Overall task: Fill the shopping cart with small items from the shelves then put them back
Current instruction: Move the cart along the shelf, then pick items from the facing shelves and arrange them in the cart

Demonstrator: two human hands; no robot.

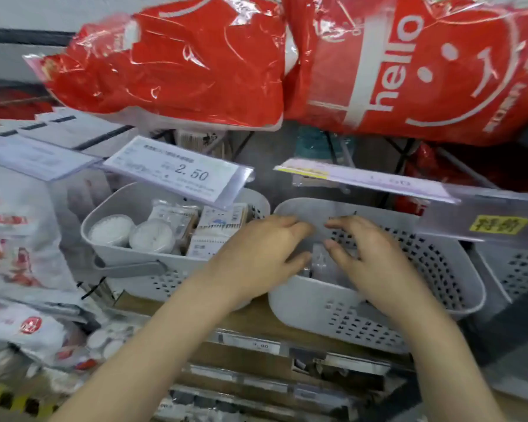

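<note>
Both my hands reach into a grey perforated basket (378, 327) on the shelf. My left hand (262, 254) and my right hand (366, 257) face each other over a small clear packet (319, 263) that lies inside it. The fingers of both hands are bent around the packet's sides and touch it; blur hides how firmly. A second grey basket (128, 263) to the left holds round white tubs (151, 237) and small boxed items (220, 226). No shopping cart is in view.
Large red "hello" bags (409, 62) hang low over the baskets. Price tags (180, 170) jut out above each basket. White packaged goods (19, 239) fill the left side. A lower shelf with more price labels (256, 345) runs under my forearms.
</note>
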